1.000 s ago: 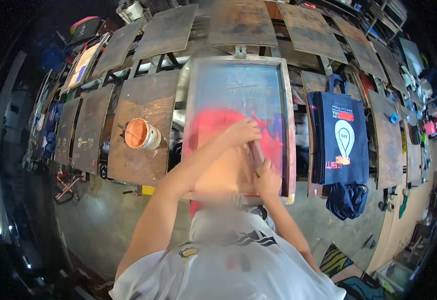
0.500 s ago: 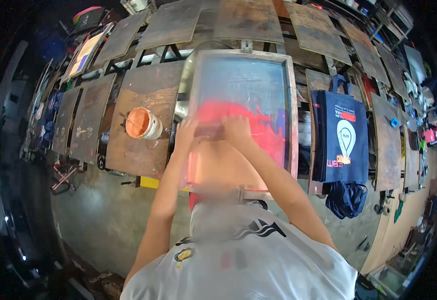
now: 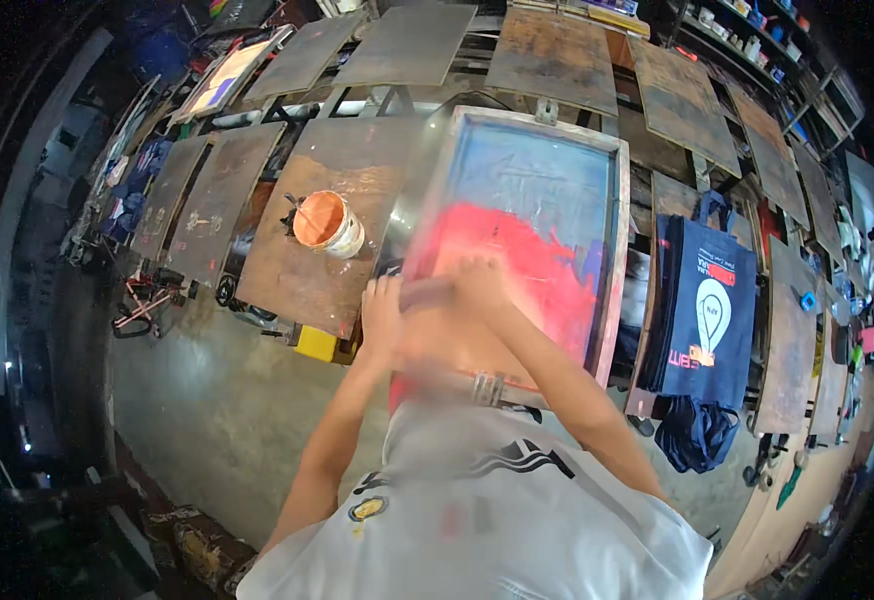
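Note:
Both my hands grip a squeegee [image 3: 427, 294], whose blurred handle lies crosswise over a framed printing screen [image 3: 621, 255]. My left hand [image 3: 383, 308] is closed round its left end, beside the frame's left side. Toward the handle's right end, my right hand [image 3: 481, 284] is closed too, its fingers smeared by motion. Bright pink-red ink [image 3: 517, 262] covers the middle of the mesh beyond and to the right of the squeegee. Farther away the mesh looks blue, while the part nearest me is orange-tan. The squeegee's blade is hidden.
A white pail [image 3: 347, 240] with orange inside stands on a brown board [image 3: 297, 285] at left. Dark blue tote bags [image 3: 682, 340] lie stacked on a board at right. Clamps [image 3: 487, 388] sit at the screen's near edge. More boards [image 3: 552, 60] line the far side.
My hands have drawn the squeegee nearer to me across the screen, showing more pink-red ink beyond it. The view has turned, so the screen and bags sit farther right in the picture.

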Action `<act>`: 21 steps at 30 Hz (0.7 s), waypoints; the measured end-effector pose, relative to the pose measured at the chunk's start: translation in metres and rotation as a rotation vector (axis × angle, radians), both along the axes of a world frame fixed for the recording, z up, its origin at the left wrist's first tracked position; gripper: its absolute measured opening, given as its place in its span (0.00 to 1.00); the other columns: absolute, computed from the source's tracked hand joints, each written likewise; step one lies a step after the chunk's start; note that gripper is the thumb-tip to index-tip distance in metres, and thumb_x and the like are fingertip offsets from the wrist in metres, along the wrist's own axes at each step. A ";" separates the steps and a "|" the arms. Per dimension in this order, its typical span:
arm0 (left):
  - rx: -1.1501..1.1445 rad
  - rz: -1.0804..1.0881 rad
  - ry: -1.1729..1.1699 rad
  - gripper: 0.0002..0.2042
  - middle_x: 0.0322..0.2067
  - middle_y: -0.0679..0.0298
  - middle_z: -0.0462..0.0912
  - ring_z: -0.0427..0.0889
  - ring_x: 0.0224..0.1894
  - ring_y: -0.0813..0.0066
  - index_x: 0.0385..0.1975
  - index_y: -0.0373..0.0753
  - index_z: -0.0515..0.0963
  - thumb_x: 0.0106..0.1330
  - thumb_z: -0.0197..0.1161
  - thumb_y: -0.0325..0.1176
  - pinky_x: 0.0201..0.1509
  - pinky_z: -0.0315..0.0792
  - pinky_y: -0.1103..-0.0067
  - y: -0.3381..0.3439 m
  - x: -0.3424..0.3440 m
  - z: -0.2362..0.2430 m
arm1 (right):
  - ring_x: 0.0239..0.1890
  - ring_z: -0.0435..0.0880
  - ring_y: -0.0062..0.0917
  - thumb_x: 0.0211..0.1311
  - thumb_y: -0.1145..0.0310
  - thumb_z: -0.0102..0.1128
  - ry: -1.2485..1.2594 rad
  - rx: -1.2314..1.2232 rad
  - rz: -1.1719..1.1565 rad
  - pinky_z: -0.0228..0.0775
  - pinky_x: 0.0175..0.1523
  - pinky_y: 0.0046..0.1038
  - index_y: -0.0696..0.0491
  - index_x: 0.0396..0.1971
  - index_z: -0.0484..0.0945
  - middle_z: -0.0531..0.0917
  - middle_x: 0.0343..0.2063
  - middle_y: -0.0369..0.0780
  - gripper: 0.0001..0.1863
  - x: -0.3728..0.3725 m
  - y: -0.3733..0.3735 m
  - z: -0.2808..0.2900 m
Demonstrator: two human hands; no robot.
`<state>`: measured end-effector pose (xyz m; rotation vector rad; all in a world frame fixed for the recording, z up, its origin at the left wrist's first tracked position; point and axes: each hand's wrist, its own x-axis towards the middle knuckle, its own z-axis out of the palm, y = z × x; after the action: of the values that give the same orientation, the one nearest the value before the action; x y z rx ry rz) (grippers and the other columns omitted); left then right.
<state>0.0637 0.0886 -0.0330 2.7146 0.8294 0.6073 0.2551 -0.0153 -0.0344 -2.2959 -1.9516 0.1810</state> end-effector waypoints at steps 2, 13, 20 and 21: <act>0.016 -0.132 0.023 0.26 0.42 0.55 0.76 0.72 0.48 0.52 0.45 0.37 0.74 0.47 0.75 0.38 0.55 0.67 0.62 0.012 0.026 0.019 | 0.42 0.84 0.33 0.57 0.64 0.56 -0.141 0.197 -0.241 0.74 0.44 0.41 0.50 0.43 0.75 0.81 0.39 0.40 0.14 -0.009 -0.035 -0.009; 0.433 -1.017 0.300 0.29 0.48 0.72 0.77 0.72 0.55 0.70 0.45 0.49 0.75 0.39 0.78 0.43 0.60 0.65 0.66 -0.010 0.217 0.026 | 0.37 0.85 0.47 0.60 0.60 0.58 0.329 -0.010 -0.890 0.76 0.41 0.47 0.57 0.46 0.67 0.81 0.40 0.50 0.20 -0.029 -0.117 0.042; 0.200 -0.906 0.287 0.34 0.50 0.70 0.75 0.71 0.58 0.68 0.49 0.47 0.74 0.37 0.79 0.45 0.61 0.65 0.66 0.043 0.219 -0.010 | 0.38 0.85 0.48 0.58 0.60 0.63 0.219 0.001 -0.856 0.78 0.41 0.47 0.57 0.43 0.67 0.81 0.40 0.51 0.20 0.017 -0.077 0.011; 0.189 -0.904 0.286 0.34 0.50 0.70 0.75 0.71 0.58 0.68 0.49 0.47 0.74 0.37 0.79 0.45 0.61 0.65 0.66 0.048 0.212 -0.010 | 0.38 0.85 0.48 0.58 0.60 0.63 0.218 -0.010 -0.852 0.78 0.41 0.47 0.57 0.43 0.67 0.81 0.40 0.51 0.20 0.023 -0.070 0.014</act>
<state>0.2758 0.1367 -0.0433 2.9593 -0.4645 0.0907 0.2782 -0.0857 -0.0201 -2.7289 -0.7602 0.3230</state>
